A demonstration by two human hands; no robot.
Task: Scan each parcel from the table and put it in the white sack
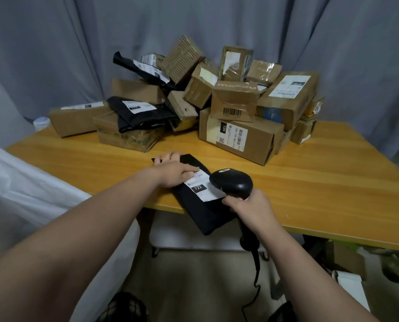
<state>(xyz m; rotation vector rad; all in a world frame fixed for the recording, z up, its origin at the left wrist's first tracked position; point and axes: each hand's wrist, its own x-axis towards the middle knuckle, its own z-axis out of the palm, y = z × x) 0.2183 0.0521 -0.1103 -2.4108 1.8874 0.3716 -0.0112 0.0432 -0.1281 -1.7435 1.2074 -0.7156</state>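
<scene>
Black parcel [203, 210] lies at centre frame on the near edge of the desk [321, 182], its lower end overhanging, white label [205, 189] facing up. Left grip [173, 173] rests flat on the parcel's upper part, fingers extended, thumb on the label, clasping nothing. Right grip [247, 208] is closed round the handle of the black scanner [234, 183], whose head sits over the label's right side. Remaining parcels [240, 133] are heaped upper centre; the white sack [31, 187] stands at left.
</scene>
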